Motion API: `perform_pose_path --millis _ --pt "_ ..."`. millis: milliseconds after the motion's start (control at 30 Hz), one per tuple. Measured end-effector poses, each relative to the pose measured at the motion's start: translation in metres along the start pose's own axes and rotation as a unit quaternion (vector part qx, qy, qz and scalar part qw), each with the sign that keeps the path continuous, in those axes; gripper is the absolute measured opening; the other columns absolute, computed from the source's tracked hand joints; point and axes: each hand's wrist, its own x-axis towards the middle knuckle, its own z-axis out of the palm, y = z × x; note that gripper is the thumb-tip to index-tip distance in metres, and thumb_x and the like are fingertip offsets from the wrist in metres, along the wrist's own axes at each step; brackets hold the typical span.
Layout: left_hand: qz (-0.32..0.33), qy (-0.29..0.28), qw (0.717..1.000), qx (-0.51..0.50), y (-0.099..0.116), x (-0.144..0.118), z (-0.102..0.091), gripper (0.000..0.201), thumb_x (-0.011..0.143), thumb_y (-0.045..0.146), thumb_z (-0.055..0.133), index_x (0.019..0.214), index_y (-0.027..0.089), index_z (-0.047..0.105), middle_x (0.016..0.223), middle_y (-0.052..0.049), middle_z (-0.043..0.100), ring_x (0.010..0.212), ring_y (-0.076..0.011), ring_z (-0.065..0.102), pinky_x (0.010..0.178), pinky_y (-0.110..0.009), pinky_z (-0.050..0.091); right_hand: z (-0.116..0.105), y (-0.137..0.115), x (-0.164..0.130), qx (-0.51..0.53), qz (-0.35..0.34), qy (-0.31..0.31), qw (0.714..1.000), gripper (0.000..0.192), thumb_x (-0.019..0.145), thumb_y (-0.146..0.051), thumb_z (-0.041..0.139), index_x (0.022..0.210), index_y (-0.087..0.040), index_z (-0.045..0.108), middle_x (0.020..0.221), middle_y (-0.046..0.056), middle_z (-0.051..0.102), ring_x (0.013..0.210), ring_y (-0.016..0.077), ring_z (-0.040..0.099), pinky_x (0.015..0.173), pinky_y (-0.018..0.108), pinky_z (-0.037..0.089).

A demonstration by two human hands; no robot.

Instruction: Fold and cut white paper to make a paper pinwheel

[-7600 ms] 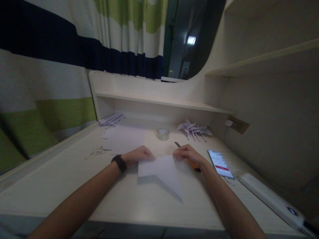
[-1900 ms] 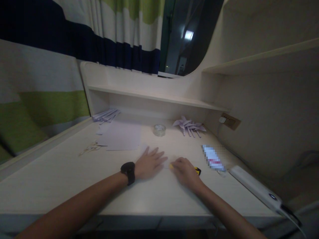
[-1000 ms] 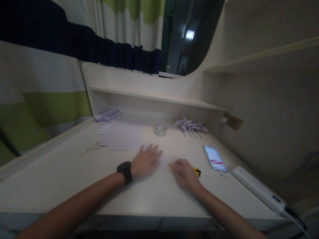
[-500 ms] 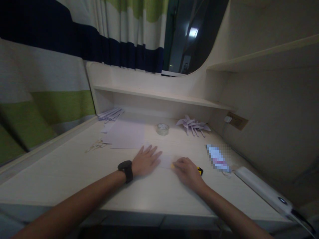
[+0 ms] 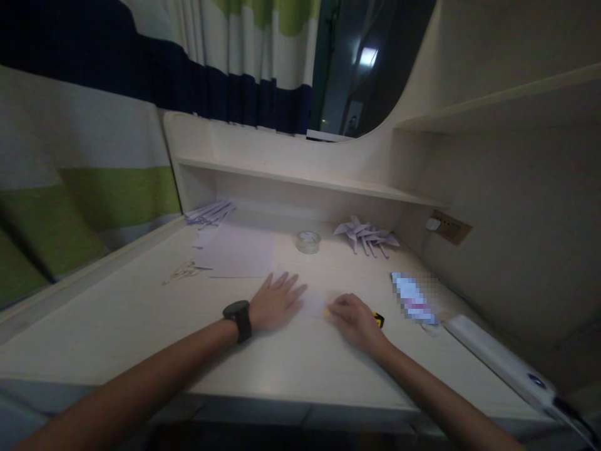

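Centre frame: left hand (image 5: pixel 276 305) spread flat, pinning the paper (image 5: pixel 313 301) to the desk (image 5: pixel 141 326); right hand (image 5: pixel 355 317) closed around a yellow knife (image 5: pixel 378 320) at its edge.

Your left hand (image 5: pixel 276 305), with a black watch (image 5: pixel 238 317) on its wrist, lies flat with fingers spread on a small pale sheet of paper (image 5: pixel 313 301) on the light wooden counter (image 5: pixel 141 326). Your right hand (image 5: pixel 355 316) is curled around a yellow-and-black utility knife (image 5: pixel 378 319), its tip at the sheet's right edge. Farther back sit a larger pale sheet (image 5: pixel 239 254), a clear roll of tape (image 5: pixel 308 241) and a cluster of folded paper pinwheels (image 5: pixel 366 236). A phone (image 5: pixel 413 299) lies to the right, beside a long white power strip (image 5: pixel 498 360).
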Motion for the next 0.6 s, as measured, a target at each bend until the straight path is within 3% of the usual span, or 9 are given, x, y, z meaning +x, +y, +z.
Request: perform_pose_path --millis 600 --pt "0.002 -0.009 1.000 -0.023 0.002 -0.002 -0.006 0.053 0.095 0.050 0.018 0.141 0.029 0.030 0.150 -0.007 0.026 0.137 -0.0284 0.019 0.108 -0.053 0.008 -0.011 0.005 -0.002 0.038 -0.011 -0.034 0.999 0.018 0.084 -0.032 0.057 0.092 -0.026 0.072 0.088 0.005 0.063 0.084 0.0188 0.057 0.075 0.032 0.045"
